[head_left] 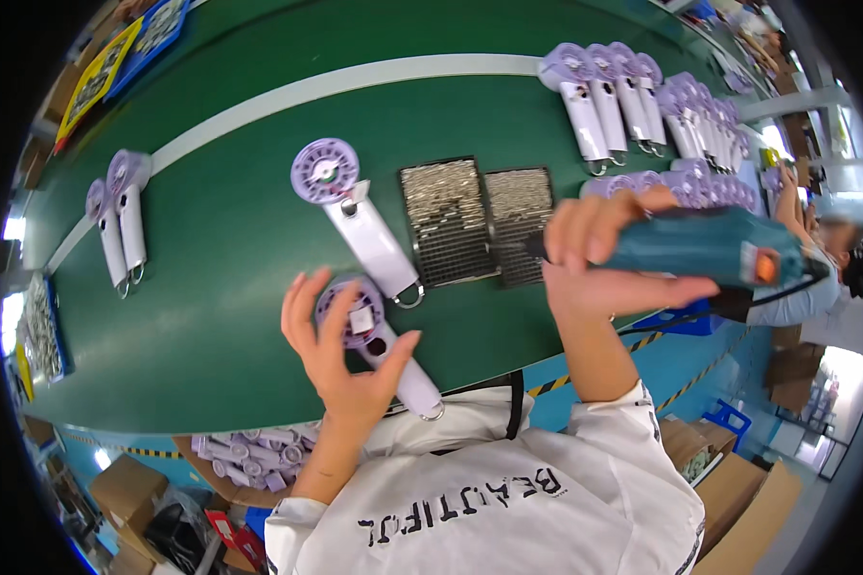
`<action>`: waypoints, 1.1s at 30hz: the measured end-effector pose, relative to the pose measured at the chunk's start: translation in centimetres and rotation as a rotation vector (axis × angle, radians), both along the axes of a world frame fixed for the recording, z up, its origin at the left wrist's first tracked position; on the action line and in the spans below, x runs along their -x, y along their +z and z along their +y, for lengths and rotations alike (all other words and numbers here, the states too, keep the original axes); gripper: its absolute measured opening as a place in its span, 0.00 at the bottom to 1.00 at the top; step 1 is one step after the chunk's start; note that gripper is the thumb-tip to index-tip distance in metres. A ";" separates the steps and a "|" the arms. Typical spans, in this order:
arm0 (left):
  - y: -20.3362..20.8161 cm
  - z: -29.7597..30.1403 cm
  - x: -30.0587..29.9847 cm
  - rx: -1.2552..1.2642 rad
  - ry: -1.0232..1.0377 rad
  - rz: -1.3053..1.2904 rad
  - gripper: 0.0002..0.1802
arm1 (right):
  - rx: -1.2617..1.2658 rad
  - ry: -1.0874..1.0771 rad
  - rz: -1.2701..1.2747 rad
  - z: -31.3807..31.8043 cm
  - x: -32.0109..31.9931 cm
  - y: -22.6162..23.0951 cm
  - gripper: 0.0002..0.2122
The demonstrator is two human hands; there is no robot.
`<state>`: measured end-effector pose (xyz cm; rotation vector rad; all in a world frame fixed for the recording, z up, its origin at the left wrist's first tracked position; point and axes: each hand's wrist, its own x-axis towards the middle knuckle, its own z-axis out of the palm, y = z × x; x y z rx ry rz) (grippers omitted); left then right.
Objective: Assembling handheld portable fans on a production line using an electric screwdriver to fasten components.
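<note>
My left hand [343,359] curves round a lilac and white handheld fan [357,321], fingers on its round head and thumb beside its handle. The fan lies at the near edge of the table, its handle with a metal ring pointing toward me. In my right hand [594,254] is a teal electric screwdriver [686,247], held level, its dark tip over the screw trays. Two black trays, a larger one [444,216] and a smaller one [521,216], hold rows of small metal screws. Just beyond my left hand lies another handheld fan [366,240], handle toward the trays.
Several fans [585,110] stand in rows at the far right, and two more [125,211] lie at the left. A white strip [355,81] crosses the green table [230,249]. A box of lilac parts [254,455] sits below the near edge. The screwdriver's cord [729,307] trails right.
</note>
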<state>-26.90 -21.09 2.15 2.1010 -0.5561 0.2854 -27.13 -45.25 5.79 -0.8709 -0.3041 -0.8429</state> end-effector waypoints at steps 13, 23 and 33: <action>2.7 2.0 -2.1 0.133 -0.284 -0.044 0.09 | -0.146 0.304 0.104 8.6 1.2 4.1 0.32; -0.8 0.5 -0.5 0.346 -0.580 -0.046 0.05 | 0.133 0.710 0.045 6.2 1.7 2.6 0.48; 0.6 5.8 -3.6 0.189 -0.270 0.276 0.55 | 0.390 0.347 -0.037 12.8 -1.4 3.9 0.39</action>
